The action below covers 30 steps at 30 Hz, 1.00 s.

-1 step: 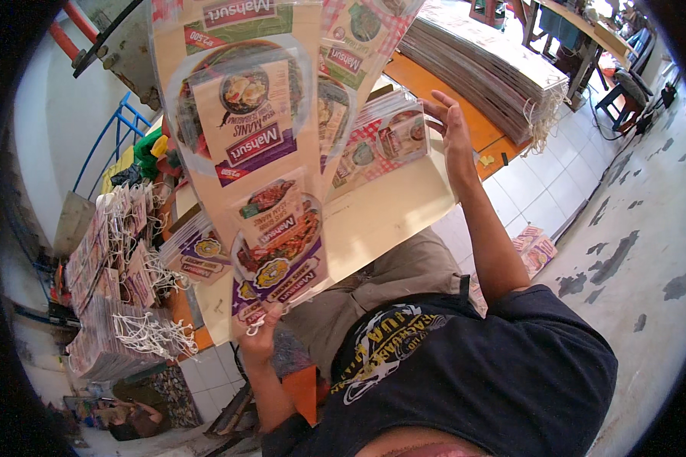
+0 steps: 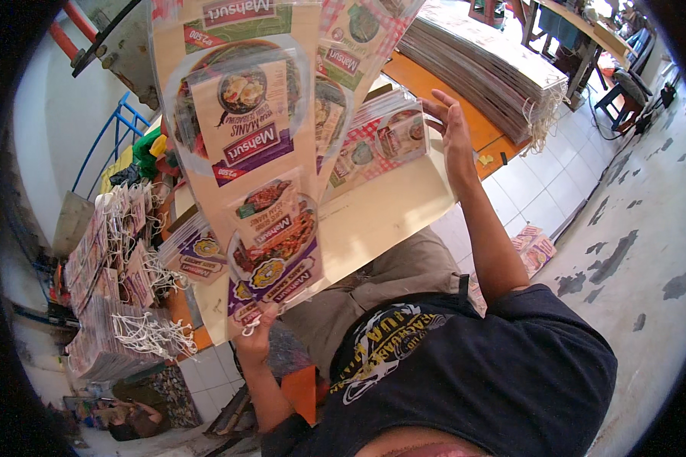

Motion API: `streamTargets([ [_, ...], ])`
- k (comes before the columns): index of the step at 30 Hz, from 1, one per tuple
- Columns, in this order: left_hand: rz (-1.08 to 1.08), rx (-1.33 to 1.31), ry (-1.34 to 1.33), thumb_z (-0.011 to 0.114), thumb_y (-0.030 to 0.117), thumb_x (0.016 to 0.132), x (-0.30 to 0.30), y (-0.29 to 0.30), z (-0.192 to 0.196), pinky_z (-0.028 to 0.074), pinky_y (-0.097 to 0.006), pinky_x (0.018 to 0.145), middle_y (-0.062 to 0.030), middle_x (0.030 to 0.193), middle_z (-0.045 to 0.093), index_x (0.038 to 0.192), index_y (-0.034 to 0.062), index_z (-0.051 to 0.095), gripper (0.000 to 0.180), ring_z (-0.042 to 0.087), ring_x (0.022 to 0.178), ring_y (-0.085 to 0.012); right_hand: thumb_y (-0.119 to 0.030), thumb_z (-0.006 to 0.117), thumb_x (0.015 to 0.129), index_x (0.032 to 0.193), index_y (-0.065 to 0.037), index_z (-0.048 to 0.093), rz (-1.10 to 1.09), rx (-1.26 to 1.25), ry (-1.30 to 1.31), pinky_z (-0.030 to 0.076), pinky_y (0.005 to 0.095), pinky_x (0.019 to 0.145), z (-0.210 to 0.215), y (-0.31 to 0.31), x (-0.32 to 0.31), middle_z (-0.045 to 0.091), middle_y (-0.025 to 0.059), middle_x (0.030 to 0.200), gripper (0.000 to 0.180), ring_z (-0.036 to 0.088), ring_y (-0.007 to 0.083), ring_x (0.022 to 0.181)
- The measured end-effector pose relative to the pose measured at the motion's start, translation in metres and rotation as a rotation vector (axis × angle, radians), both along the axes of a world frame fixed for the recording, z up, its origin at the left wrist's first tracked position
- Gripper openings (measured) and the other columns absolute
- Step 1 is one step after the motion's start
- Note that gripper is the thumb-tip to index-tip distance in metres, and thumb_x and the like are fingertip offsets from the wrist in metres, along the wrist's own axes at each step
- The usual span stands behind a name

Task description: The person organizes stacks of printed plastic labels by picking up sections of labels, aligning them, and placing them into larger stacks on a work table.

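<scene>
My left hand (image 2: 254,341) pinches the lower end of a long printed hanging card (image 2: 276,194), which stands up tall in front of me. A loop of white cord (image 2: 250,327) shows at those fingers. A second printed card (image 2: 352,57) fans out behind it to the right. My right hand (image 2: 453,137) is raised with its fingers apart, holding nothing. Its fingertips are close to the end of a stack of printed cards (image 2: 385,145) on the pale board (image 2: 381,221). Whether they touch the stack, I cannot tell.
Corded printed cards (image 2: 103,335) are piled at the left, with white cords hanging. Another stack (image 2: 198,255) lies on the board's left end. A tall pile of long sheets (image 2: 480,68) rests on the orange table (image 2: 411,76). A printed packet (image 2: 533,247) is on the tiled floor.
The lower end of the long hanging card and my left hand have shifted slightly left. My right hand looks the same.
</scene>
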<state>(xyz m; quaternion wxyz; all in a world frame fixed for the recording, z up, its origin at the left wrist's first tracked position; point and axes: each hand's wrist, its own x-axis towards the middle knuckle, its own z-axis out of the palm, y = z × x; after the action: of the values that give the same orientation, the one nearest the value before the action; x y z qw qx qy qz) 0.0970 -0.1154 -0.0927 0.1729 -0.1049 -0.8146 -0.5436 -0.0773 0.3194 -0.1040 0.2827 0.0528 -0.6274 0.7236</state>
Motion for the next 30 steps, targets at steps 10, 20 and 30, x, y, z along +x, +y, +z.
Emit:
streamTargets([
  [10, 0.045, 0.027, -0.038, 0.076, 0.012, 0.088, -0.006, -0.057, 0.015, 0.051, -0.034, 0.078, -0.0052, 0.098, 0.068, 0.107, 0.0017, 0.062, 0.026, 0.063, 0.087, -0.0167, -0.056, 0.028, 0.104, 0.138, -0.003, 0.041, 0.039, -0.338, 0.042, 0.037, 0.0389, 0.105, -0.002, 0.012, -0.005, 0.058, 0.0233, 0.132, 0.065, 0.053, 0.0283, 0.125],
  [20, 0.050, -0.060, -0.123, 0.077, 0.015, 0.088, -0.027, -0.111, 0.010, 0.051, -0.038, 0.084, -0.0066, 0.103, 0.068, 0.111, 0.0039, 0.065, 0.029, 0.064, 0.095, -0.0182, -0.058, 0.033, 0.103, 0.140, -0.003, 0.038, 0.032, -0.535, 0.064, 0.039, 0.0404, 0.102, -0.003, 0.019, 0.008, 0.056, 0.0223, 0.131, 0.067, 0.054, 0.0287, 0.120],
  [30, 0.063, -0.188, -0.210, 0.080, 0.018, 0.084, -0.031, -0.147, 0.027, 0.052, -0.038, 0.085, -0.0089, 0.107, 0.068, 0.118, 0.0029, 0.061, 0.041, 0.064, 0.100, -0.0191, -0.062, 0.033, 0.101, 0.145, -0.003, 0.036, 0.056, -0.414, 0.073, 0.038, 0.0393, 0.102, -0.004, 0.028, 0.032, 0.057, 0.0194, 0.131, 0.074, 0.054, 0.0257, 0.118],
])
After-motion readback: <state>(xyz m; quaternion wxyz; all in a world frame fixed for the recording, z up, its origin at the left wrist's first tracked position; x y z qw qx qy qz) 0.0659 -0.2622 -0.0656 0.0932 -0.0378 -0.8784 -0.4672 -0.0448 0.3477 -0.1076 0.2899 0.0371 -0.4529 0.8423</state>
